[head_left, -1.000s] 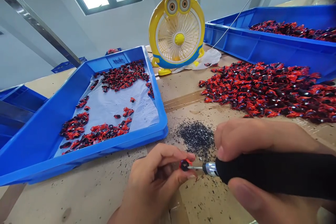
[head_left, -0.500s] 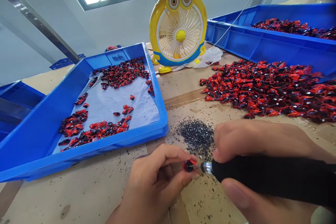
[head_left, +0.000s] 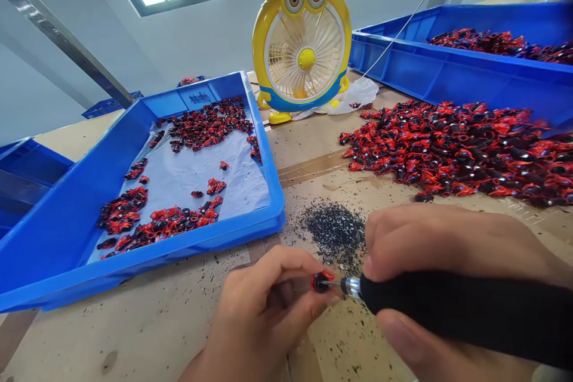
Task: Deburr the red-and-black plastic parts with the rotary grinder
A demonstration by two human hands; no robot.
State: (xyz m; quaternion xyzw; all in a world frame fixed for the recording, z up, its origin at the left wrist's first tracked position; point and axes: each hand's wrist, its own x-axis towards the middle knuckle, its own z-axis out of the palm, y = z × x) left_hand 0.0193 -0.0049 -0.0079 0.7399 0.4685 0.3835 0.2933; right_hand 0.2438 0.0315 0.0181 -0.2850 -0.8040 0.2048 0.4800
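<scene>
Between the thumb and fingertips of my left hand [head_left: 264, 310] is a small red and black part [head_left: 321, 282], its round black face toward the right. My right hand [head_left: 430, 250] is wrapped round a thick black handheld tool [head_left: 456, 310] with a silver collar. The thin tip of this tool points left and reaches the black face of the part. Whether the tip is inside the part or only against it, I cannot tell. Behind my hands, a heap of black shavings [head_left: 335, 228] lies on the brown table covering [head_left: 179, 316].
At the left is a blue tray [head_left: 264, 224] with white lining and red-black parts. A large pile of similar parts [head_left: 452, 149] lies at the right, before another blue tray [head_left: 385, 65]. A yellow fan [head_left: 307, 59] stands at the back, with a cable rising beside it.
The whole view has shifted very slightly. Both hands keep nearly the same pose, with the tool tip still at the part.
</scene>
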